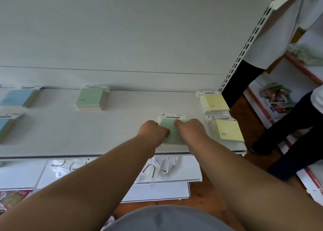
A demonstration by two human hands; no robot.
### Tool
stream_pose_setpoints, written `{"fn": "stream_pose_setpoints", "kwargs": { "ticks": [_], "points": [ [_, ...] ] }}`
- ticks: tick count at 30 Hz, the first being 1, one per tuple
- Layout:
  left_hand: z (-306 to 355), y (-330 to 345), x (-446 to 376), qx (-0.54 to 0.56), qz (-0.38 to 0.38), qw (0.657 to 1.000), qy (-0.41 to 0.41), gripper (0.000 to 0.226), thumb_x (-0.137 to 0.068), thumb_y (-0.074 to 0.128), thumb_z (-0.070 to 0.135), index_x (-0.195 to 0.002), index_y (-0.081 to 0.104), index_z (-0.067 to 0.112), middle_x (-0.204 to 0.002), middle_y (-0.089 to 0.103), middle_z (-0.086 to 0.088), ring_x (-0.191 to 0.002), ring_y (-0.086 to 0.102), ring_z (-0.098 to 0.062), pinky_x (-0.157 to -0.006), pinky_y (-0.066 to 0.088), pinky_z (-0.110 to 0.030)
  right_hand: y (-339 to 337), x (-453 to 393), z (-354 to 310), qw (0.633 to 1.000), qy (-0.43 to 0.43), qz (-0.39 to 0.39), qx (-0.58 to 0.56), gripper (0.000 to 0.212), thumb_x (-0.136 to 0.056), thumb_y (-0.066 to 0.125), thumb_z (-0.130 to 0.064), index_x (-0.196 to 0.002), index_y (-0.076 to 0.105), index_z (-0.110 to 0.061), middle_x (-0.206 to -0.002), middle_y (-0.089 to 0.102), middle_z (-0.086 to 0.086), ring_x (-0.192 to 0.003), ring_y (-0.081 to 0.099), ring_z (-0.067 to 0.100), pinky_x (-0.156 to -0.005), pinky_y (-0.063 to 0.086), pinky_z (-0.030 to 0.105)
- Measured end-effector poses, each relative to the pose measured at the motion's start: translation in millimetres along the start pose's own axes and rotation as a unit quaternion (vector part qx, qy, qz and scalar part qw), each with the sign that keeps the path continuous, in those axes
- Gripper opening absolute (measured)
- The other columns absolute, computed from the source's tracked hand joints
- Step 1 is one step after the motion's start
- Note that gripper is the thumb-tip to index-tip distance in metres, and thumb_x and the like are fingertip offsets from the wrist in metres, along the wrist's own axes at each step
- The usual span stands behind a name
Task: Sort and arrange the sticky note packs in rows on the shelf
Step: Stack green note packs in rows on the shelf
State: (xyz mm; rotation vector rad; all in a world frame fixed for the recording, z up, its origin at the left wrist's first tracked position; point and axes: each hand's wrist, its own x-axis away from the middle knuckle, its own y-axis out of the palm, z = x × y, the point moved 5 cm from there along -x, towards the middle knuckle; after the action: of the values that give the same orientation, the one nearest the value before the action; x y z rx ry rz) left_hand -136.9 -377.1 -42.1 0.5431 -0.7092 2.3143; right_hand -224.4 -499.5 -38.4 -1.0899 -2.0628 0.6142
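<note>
Green pack (172,133) on shelf (104,139), front row, near yellow packs (225,129). Your L hand (153,132) & R hand (189,128) grip its sides. Prob light, stiff block, slick wrap — hold by edges. 2nd green pack (90,98) & blue packs (15,98) well apart, nothing blocking
</note>
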Motion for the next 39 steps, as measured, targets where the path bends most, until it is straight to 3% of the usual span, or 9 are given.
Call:
{"fn": "stream_pose_setpoints", "kwargs": {
  "ticks": [3,6,10,13,17,23,26,32,39],
  "points": [
    [-3.9,-8.7,-2.1,0.066,-0.02,0.997,-0.035,0.019,-0.069,0.077,0.01,-0.08,0.064,0.003,-0.071,0.055,-0.011,-0.059,0.05,-0.025,-0.056,0.042,-0.027,6.6,8.6,0.7,0.996,0.033,-0.025,-0.081,0.045,-0.086,0.061,-0.042,-0.111,0.06,-0.005,-0.106,0.061,0.01,-0.1,0.06,0.033,-0.082,0.052,0.036],
    [-8.6,-31.7,-4.7,0.074,-0.001,0.997,-0.024,0.022,-0.07,0.07,0.007,-0.09,0.065,0.002,-0.084,0.063,-0.014,-0.071,0.056,-0.027,-0.061,0.045,-0.029,26.5,24.4,-10.6,0.976,0.047,-0.069,-0.2,0.056,-0.066,0.07,-0.046,-0.103,0.065,-0.004,-0.103,0.069,0.013,-0.091,0.066,0.032,-0.079,0.057,0.041],
    [-22.2,-92.4,-1.6,0.1,0.056,0.993,0.025,0.046,-0.059,0.063,0.01,-0.104,0.059,0.008,-0.101,0.066,-0.014,-0.081,0.065,-0.027,-0.068,0.055,-0.034,70.2,53.0,-44.4,0.967,-0.04,-0.114,-0.223,0.047,-0.064,0.072,-0.047,-0.091,0.069,-0.009,-0.093,0.073,0.013,-0.089,0.07,0.033,-0.083,0.057,0.054],
    [-35.6,-146.7,8.6,0.096,0.084,0.986,0.108,0.056,-0.062,0.062,0.006,-0.114,0.046,0.016,-0.107,0.06,-0.006,-0.091,0.063,-0.02,-0.069,0.055,-0.032,102.2,75.8,-82.4,0.96,-0.135,-0.123,-0.213,0.041,-0.072,0.076,-0.036,-0.107,0.064,-0.019,-0.104,0.071,0.001,-0.096,0.068,0.02,-0.089,0.055,0.043],
    [-59.3,-207.5,15.9,0.076,0.125,0.972,0.185,0.056,-0.072,0.054,-0.013,-0.114,0.039,0.021,-0.1,0.059,0.007,-0.088,0.059,-0.003,-0.061,0.043,-0.011,142.9,108.5,-124.9,0.945,-0.264,-0.105,-0.162,0.04,-0.083,0.075,-0.02,-0.114,0.05,-0.026,-0.117,0.059,-0.004,-0.103,0.061,0.007,-0.081,0.051,0.017],
    [-93.6,-237.8,5.2,0.019,0.083,0.97,0.23,0.059,-0.074,0.057,-0.008,-0.116,0.038,0.028,-0.111,0.059,0.005,-0.097,0.061,-0.007,-0.065,0.042,0.0,177.1,126.0,-135.9,0.937,-0.315,-0.095,-0.116,0.043,-0.089,0.067,-0.029,-0.126,0.045,-0.027,-0.115,0.06,-0.017,-0.104,0.06,0.003,-0.089,0.05,0.023],
    [-99.2,-240.1,0.1,-0.003,0.052,0.968,0.245,0.056,-0.077,0.055,-0.007,-0.118,0.04,0.028,-0.112,0.058,0.008,-0.095,0.06,-0.001,-0.068,0.041,0.002,178.5,128.1,-131.8,0.934,-0.313,-0.12,-0.123,0.044,-0.089,0.067,-0.028,-0.123,0.043,-0.043,-0.116,0.06,-0.027,-0.108,0.058,-0.007,-0.093,0.047,0.019],
    [-102.2,-239.3,-4.9,-0.018,0.036,0.961,0.274,0.063,-0.078,0.056,-0.004,-0.129,0.037,0.027,-0.124,0.057,0.006,-0.11,0.057,-0.008,-0.088,0.046,-0.019,176.8,117.3,-124.7,0.941,-0.295,-0.121,-0.113,0.051,-0.081,0.075,-0.036,-0.125,0.049,-0.033,-0.124,0.062,-0.018,-0.118,0.057,0.008,-0.102,0.047,0.036],
    [-91.3,-239.8,-8.6,-0.008,0.013,0.978,0.209,0.057,-0.082,0.064,0.002,-0.133,0.044,0.02,-0.115,0.064,0.003,-0.102,0.062,-0.014,-0.088,0.049,-0.029,167.8,104.3,-138.3,0.952,-0.272,-0.093,-0.108,0.039,-0.08,0.074,-0.04,-0.113,0.058,-0.026,-0.103,0.069,-0.009,-0.093,0.066,0.012,-0.086,0.054,0.037]
  ]
}}
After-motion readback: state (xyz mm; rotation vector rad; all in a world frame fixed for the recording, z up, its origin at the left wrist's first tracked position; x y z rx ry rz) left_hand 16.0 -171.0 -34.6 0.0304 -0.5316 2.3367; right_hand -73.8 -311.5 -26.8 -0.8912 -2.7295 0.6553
